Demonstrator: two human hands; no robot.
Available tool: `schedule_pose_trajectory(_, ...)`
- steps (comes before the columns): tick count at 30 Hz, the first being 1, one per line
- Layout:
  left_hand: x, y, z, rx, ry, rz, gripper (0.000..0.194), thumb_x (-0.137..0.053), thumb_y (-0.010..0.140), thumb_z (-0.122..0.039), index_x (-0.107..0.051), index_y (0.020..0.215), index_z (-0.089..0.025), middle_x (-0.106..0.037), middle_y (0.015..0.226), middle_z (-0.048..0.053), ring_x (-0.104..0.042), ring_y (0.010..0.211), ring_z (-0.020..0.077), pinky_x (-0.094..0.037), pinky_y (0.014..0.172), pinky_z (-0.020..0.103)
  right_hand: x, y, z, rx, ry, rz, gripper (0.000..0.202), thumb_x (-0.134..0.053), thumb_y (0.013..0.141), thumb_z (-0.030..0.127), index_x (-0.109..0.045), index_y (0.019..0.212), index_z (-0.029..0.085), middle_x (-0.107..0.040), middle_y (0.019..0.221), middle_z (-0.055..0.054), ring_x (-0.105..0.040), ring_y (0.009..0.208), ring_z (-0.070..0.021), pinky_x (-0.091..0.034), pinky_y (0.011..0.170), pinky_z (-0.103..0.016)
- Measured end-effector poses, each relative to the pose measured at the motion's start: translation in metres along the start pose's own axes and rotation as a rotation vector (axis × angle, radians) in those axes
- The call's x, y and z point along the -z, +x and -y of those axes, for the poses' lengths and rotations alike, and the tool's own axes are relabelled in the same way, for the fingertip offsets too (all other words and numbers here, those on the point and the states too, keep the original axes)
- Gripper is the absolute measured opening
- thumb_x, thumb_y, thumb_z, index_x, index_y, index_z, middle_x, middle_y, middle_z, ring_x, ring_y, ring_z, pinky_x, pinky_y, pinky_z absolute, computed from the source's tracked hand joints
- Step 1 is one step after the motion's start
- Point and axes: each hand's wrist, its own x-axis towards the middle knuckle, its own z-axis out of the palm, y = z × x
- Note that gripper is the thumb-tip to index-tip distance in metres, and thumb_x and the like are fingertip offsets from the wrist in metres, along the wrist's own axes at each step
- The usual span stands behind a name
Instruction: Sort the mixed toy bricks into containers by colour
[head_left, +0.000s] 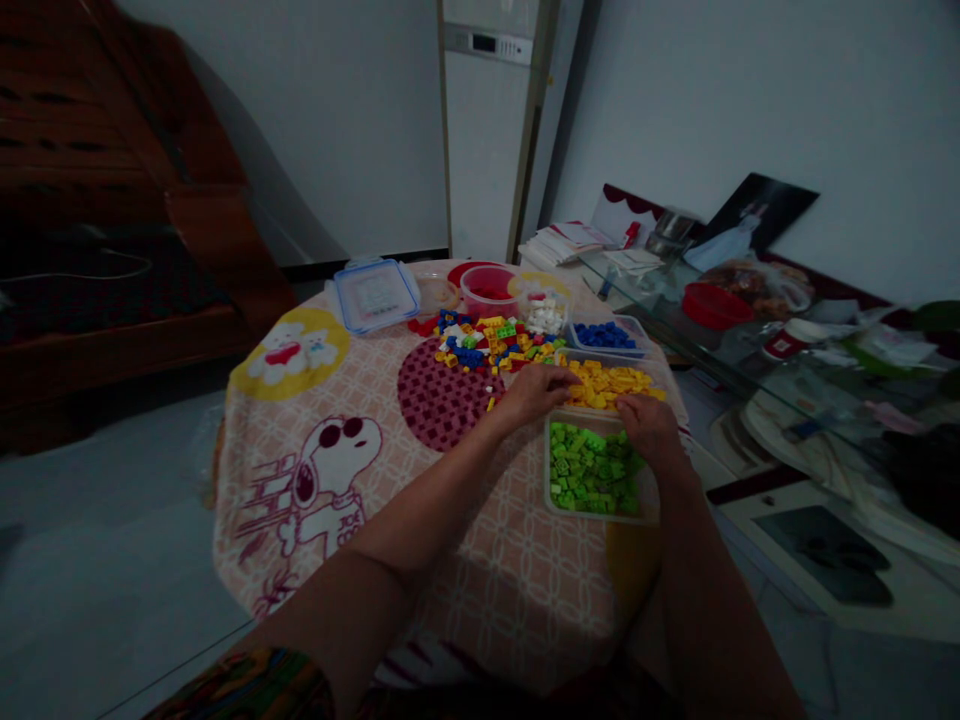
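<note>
From where I stand, both hands are at the yellow bricks point(609, 380), which sit in a box right of the middle of the frame. The left hand point(538, 392) comes in at the box's left end, fingers bent and close together. The right hand point(649, 428) is at the near right side, fingers curled in. I can't tell if either one is holding a brick.

Just below, the green bricks point(589, 468) fill their own box; just above, the blue bricks point(602, 335) fill another. One colour to each box looks like a way to stop them mixing. The boxes are close together, maybe so they are easy to reach.

The mixed pile point(491, 340) lies near the frame's middle, beside the boxes. A lid point(375, 297) lies flat to its upper left, out of the way.
</note>
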Motion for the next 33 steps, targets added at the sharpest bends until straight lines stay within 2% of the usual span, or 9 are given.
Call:
schedule_pose_trajectory(3,0.003,0.000,0.001,-0.038,0.015,-0.002,0.031,-0.065,0.083,-0.014,-0.080,0.111,-0.018,-0.080,0.112,0.006,-0.074,0.100,0.0187,-0.056,0.093,0.030,0.002,0.000,0.001,-0.005,0.000,0.028,0.037,-0.043,0.099,0.026,-0.079,0.099,0.017,-0.077,0.101,-0.017,-0.069,0.094,-0.0282,-0.049,0.088,-0.040)
schedule_pose_trajectory(5,0.012,0.001,0.005,-0.036,0.033,-0.025,0.031,-0.064,0.084,-0.015,-0.080,0.111,-0.018,-0.080,0.112,0.006,-0.074,0.100,0.0184,-0.056,0.091,0.029,0.002,0.000,0.001,0.002,0.013,0.011,0.038,-0.042,0.098,0.027,-0.079,0.099,0.018,-0.077,0.100,-0.017,-0.069,0.092,-0.0287,-0.049,0.087,-0.040)
schedule_pose_trajectory(11,0.066,-0.004,0.014,0.124,0.224,-0.029,0.028,-0.062,0.082,-0.017,-0.081,0.101,-0.016,-0.078,0.082,0.003,-0.069,0.076,0.0148,-0.051,0.075,0.024,-0.001,0.000,0.000,0.014,0.022,-0.010,0.037,-0.043,0.097,0.026,-0.078,0.095,0.018,-0.077,0.094,-0.016,-0.067,0.090,-0.0283,-0.049,0.085,-0.040)
schedule_pose_trajectory(15,0.095,-0.013,0.018,0.289,0.429,0.145,0.018,-0.066,0.076,-0.015,-0.082,0.084,-0.016,-0.075,0.070,0.002,-0.065,0.068,0.0150,-0.044,0.067,0.023,-0.001,0.000,0.001,0.010,-0.009,-0.015,0.034,-0.044,0.098,0.025,-0.077,0.093,0.019,-0.077,0.097,-0.015,-0.067,0.090,-0.0268,-0.048,0.084,-0.037)
schedule_pose_trajectory(19,0.095,-0.017,0.018,0.403,0.520,0.365,0.011,-0.071,0.075,-0.017,-0.081,0.076,-0.017,-0.074,0.067,0.003,-0.063,0.064,0.0144,-0.041,0.062,0.022,0.002,0.000,0.003,-0.008,-0.035,0.000,0.032,-0.046,0.098,0.023,-0.077,0.093,0.019,-0.077,0.098,-0.014,-0.068,0.092,-0.0264,-0.047,0.085,-0.035)
schedule_pose_trajectory(22,0.087,-0.015,0.016,0.442,0.586,0.418,0.008,-0.074,0.074,-0.018,-0.080,0.076,-0.015,-0.073,0.067,0.005,-0.061,0.061,0.0138,-0.039,0.058,0.023,0.002,0.000,0.003,-0.008,-0.020,0.013,0.032,-0.046,0.097,0.023,-0.077,0.092,0.019,-0.077,0.096,-0.014,-0.067,0.091,-0.0267,-0.047,0.084,-0.036)
schedule_pose_trajectory(27,0.089,-0.016,0.024,0.418,0.512,0.384,0.007,-0.072,0.067,-0.012,-0.075,0.065,-0.018,-0.065,0.054,-0.001,-0.057,0.052,0.0115,-0.037,0.053,0.020,0.000,0.000,-0.001,0.032,0.010,-0.028,0.034,-0.043,0.098,0.026,-0.076,0.092,0.020,-0.077,0.092,-0.014,-0.067,0.089,-0.0273,-0.048,0.084,-0.039)
schedule_pose_trajectory(29,0.095,-0.018,0.030,0.382,0.445,0.329,0.010,-0.069,0.065,-0.011,-0.075,0.063,-0.019,-0.066,0.053,-0.002,-0.057,0.052,0.0112,-0.036,0.052,0.019,0.000,0.000,-0.001,0.027,0.007,-0.013,0.036,-0.041,0.098,0.027,-0.077,0.093,0.021,-0.077,0.092,-0.015,-0.068,0.089,-0.0277,-0.049,0.085,-0.040)
schedule_pose_trajectory(33,0.103,-0.020,0.035,0.273,0.334,0.180,0.018,-0.065,0.066,-0.011,-0.080,0.074,-0.020,-0.073,0.063,-0.002,-0.062,0.059,0.0114,-0.040,0.057,0.019,0.001,0.000,-0.001,0.036,0.002,0.018,0.038,-0.040,0.099,0.027,-0.078,0.098,0.021,-0.077,0.094,-0.016,-0.068,0.090,-0.0297,-0.050,0.086,-0.044)
